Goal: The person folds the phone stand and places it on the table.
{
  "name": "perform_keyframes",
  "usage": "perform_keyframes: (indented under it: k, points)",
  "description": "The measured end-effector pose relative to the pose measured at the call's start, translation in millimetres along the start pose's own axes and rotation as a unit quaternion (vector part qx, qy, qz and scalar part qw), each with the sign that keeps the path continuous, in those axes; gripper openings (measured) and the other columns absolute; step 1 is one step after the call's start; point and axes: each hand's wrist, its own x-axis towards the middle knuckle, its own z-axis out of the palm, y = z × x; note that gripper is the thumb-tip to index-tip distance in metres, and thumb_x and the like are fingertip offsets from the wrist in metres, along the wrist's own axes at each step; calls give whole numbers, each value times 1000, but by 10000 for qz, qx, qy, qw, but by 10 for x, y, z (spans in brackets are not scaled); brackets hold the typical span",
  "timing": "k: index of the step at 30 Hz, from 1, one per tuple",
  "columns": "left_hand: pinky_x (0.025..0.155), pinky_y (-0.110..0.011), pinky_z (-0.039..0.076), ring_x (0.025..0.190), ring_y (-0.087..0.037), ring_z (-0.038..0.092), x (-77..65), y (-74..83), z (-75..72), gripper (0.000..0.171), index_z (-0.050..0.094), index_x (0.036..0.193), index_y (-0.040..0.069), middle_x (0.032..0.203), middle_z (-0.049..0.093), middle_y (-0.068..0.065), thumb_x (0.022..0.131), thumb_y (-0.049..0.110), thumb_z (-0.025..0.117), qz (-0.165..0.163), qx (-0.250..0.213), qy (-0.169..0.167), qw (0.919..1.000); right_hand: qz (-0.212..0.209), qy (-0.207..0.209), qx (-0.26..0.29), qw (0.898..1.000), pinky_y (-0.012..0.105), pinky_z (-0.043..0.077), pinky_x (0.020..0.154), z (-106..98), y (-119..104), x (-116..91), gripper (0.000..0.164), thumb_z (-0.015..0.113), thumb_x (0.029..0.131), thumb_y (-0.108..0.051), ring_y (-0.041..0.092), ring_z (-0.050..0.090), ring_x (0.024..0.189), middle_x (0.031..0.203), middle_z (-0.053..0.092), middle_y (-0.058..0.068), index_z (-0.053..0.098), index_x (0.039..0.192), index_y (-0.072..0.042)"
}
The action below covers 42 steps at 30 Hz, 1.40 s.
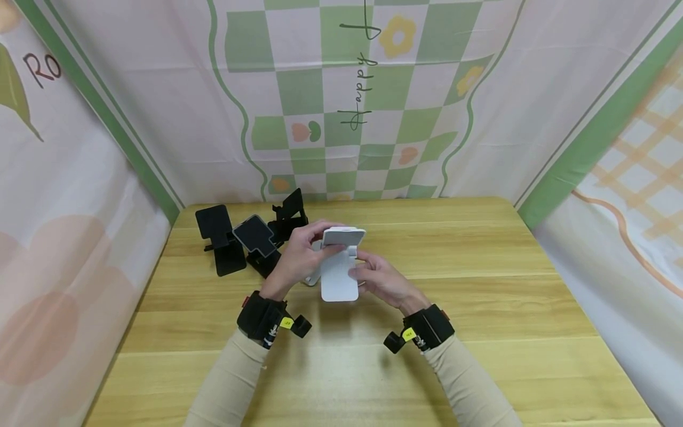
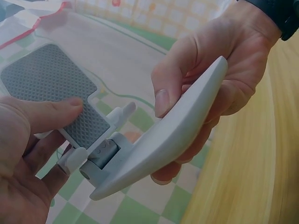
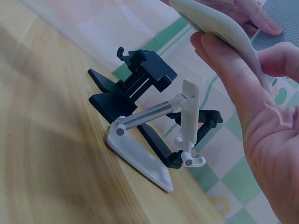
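A white folding phone stand (image 1: 340,283) is held up over the table between both hands. My left hand (image 1: 300,258) grips its upper plate, with the thumb lying across the grey textured pad (image 2: 51,74). On the other side, my right hand (image 1: 388,282) pinches the white base plate (image 2: 163,135), thumb on one face and fingers on the other. A hinge (image 2: 103,154) joins the plates, and small hooks stick out from the pad's lower edge. A second white phone stand (image 3: 140,158) stands unfolded on the table, mostly hidden behind my left hand in the head view.
Several black phone stands stand at the table's back left, among them one at the far left (image 1: 219,237), one beside it (image 1: 255,234) and one farther back (image 1: 290,216). Patterned cloth (image 1: 347,89) hangs along the back and sides of the wooden table (image 1: 469,367).
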Motion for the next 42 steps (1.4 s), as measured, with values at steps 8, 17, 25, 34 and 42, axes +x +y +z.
perform_keyframes:
  k: [8,17,25,34,42]
  points:
    - [97,-47,56,108,-25,69,7,10,-14,30,73,119,2,114,74,-12,89,-1,78,-61,40,-12,10000,47,72,-21,10000,36,63,81,36,-9,-2,55,46,100,4,20,76,95,109,78,4,28,151,13]
    - [98,-47,55,110,-28,69,4,0,-18,30,72,121,0,116,73,-14,91,-2,76,-178,37,-106,9998,28,51,-21,10000,35,63,80,44,5,3,54,47,100,3,20,76,94,109,78,4,31,150,12]
    - [94,-45,56,111,-29,66,29,92,-6,36,66,127,1,123,69,-15,92,0,75,203,525,-385,9977,34,229,-85,9997,34,62,79,-9,39,-12,53,45,101,4,21,76,96,111,78,4,31,151,10]
    - [103,-39,54,121,-29,62,79,288,40,41,68,128,1,128,66,-15,89,6,81,1499,2086,184,9663,212,604,-266,9976,37,62,83,-127,56,-38,55,46,101,2,21,75,98,110,78,3,30,153,10]
    - [88,-29,57,98,-21,65,118,473,118,18,78,110,7,107,71,-5,92,5,78,2215,3581,179,9069,188,526,-364,9978,38,62,84,-196,82,-58,50,45,104,1,21,75,100,112,78,2,34,152,7]
